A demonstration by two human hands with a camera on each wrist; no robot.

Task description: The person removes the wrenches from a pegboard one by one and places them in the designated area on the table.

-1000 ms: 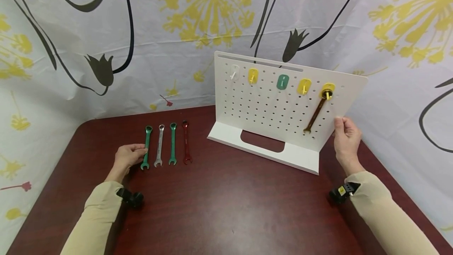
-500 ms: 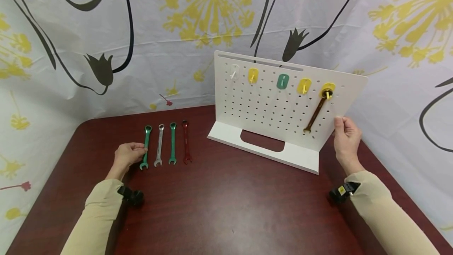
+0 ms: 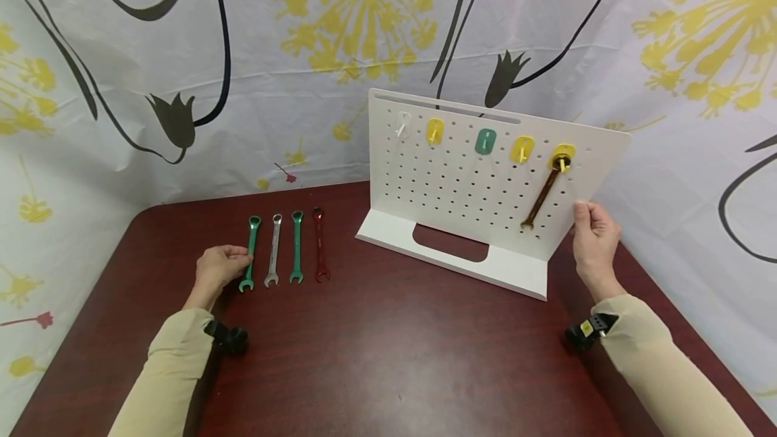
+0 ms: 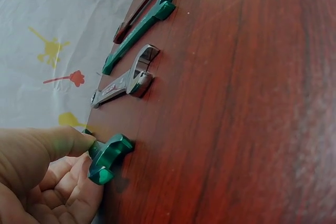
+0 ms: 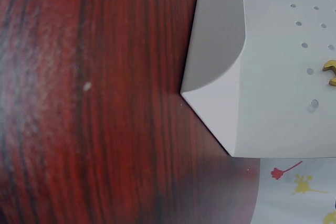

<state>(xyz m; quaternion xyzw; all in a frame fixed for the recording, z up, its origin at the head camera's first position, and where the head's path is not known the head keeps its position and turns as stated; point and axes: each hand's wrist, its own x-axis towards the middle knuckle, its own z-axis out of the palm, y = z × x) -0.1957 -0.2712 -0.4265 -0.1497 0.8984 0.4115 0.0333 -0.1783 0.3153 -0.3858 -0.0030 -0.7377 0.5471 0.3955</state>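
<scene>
White pegboard [image 3: 449, 184]: standing upright, right hand [image 3: 596, 238] gripping its edge. Green wrench [image 3: 251, 241]: being pinched by left hand [image 3: 218, 267], well left of pegboard.

It looks like a work corner. Long metal wrenches [image 3: 297, 246] lie on a dark-red wooden table [image 3: 394, 349] before a white flowery sheet [image 3: 255, 39].

White cloth [image 3: 255, 103] printed with yellow blooms [image 3: 364, 9] and dark tulips [image 3: 176, 120] rises beyond the far, left and right edges of a reddish-brown desk [image 3: 315, 329]; pale glare [image 3: 415, 356] lies toward its near edge
</scene>
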